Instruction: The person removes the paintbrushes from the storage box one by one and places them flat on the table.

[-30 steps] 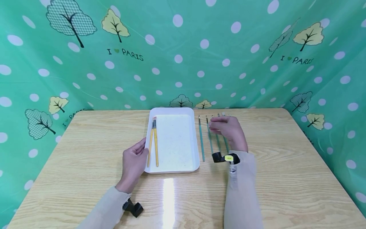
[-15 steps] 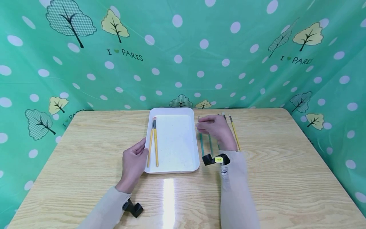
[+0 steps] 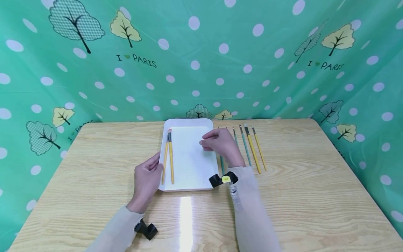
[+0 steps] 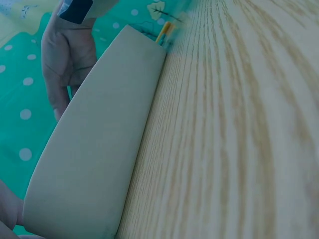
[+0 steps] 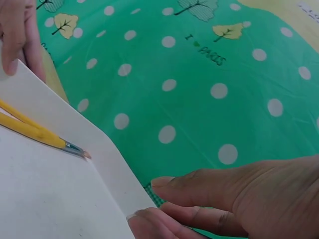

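Observation:
My left hand [image 3: 146,178] grips the left rim of a white tray [image 3: 192,185]; its thumb [image 5: 11,67] lies over the rim in the right wrist view. Two yellow-handled paintbrushes [image 3: 171,157] lie side by side along the tray's left wall, bristles away from me. My right hand [image 3: 220,143] hovers above the tray's right side, thumb and fingers slightly apart with nothing visible between them. In the right wrist view the fingertips [image 5: 149,219] overlap the tray's wall. The forearm and hand partly cover teal-handled paintbrushes [image 3: 245,145] beside the tray.
Right of the teal brushes lie two more yellow-handled paintbrushes [image 3: 253,148], roughly parallel. All rest on a wood-grain table [image 3: 315,182]. A green dotted cloth [image 3: 201,80] hangs behind the table's far edge. The tray's outer wall [image 4: 94,134] fills the left wrist view's middle.
My right hand has moved left, from over the teal brushes to over the tray's right side, uncovering the brushes at the right. My left hand and the tray stay in place.

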The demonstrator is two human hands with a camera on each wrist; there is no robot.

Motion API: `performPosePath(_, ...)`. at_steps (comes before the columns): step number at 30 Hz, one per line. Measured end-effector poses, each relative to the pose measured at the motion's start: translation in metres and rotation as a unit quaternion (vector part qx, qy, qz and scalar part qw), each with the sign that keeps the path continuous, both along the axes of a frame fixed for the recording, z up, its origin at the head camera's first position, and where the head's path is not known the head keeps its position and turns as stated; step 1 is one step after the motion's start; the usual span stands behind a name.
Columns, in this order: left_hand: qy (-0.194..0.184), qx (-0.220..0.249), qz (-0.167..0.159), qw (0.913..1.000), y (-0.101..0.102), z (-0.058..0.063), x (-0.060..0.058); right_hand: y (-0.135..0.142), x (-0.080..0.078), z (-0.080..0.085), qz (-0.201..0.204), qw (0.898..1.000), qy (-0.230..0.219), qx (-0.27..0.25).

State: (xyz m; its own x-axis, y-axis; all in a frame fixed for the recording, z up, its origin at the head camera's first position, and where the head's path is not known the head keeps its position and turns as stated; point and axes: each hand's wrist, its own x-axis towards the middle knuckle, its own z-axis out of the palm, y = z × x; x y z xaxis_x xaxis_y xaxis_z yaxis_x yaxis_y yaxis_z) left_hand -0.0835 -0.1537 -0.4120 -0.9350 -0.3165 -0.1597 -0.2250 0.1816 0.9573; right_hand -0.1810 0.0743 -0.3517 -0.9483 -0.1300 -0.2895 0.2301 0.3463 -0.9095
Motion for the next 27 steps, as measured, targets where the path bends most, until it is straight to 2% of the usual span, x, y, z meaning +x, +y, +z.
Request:
performPosePath(9, 0.0, 0.0, 0.001, 1.0, 0.0, 0.001, 0.0, -0.024, 0.005, -0.005, 0.018, 0.999, -0.001, 0.03)
performPosePath(14, -0.006, 0.003, 0.002, 1.0, -0.001, 0.001, 0.0, -0.038, 0.009, -0.01, 0.025, 0.999, 0.018, 0.04)
performPosePath(19, -0.005, 0.007, 0.0, 1.0, -0.001, 0.001, 0.0, -0.054, 0.012, -0.016, 0.023, 0.997, 0.03, 0.06)
performPosePath(27, -0.002, 0.009, -0.002, 1.0, -0.001, -0.001, 0.0, -0.076, 0.02, -0.024, 0.02, 0.997, 0.044, 0.063)
